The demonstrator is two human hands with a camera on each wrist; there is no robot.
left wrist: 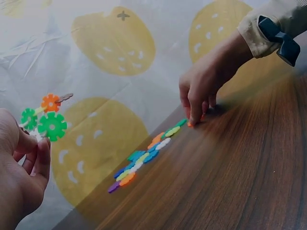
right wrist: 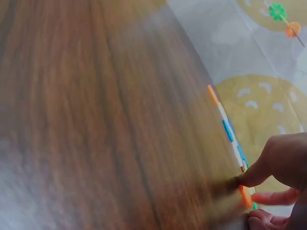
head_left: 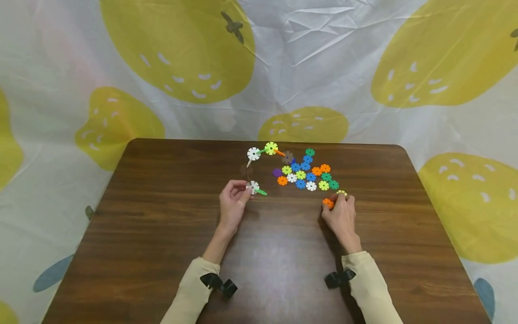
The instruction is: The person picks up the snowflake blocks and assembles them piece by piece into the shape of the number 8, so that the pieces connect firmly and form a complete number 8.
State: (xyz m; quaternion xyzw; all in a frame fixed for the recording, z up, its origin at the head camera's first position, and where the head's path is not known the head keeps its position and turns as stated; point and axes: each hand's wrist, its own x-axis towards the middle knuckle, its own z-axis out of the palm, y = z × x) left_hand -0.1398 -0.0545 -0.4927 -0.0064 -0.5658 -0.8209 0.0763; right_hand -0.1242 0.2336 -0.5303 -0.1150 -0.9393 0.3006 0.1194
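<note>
In the head view my left hand point(head_left: 234, 204) pinches a white snowflake disc point(head_left: 253, 187) at the end of a curved chain of interlocked discs. A green disc point(head_left: 261, 192) sticks out from that white one. The chain bends up through a white disc point(head_left: 253, 154) and a yellow disc point(head_left: 271, 148) to a brown disc point(head_left: 288, 156); in the left wrist view it hangs above the table. My right hand point(head_left: 341, 216) pinches an orange disc point(head_left: 328, 203) low at the tabletop, thumb and finger on either side of it. A yellow disc point(head_left: 341, 192) shows just beyond its knuckles.
Loose discs in several colours lie flat in a cluster, among them a blue disc point(head_left: 300, 184), a white disc point(head_left: 310, 186) and a purple disc point(head_left: 277, 172). The brown wooden table point(head_left: 154, 234) ends at a patterned cloth point(head_left: 279, 54) behind.
</note>
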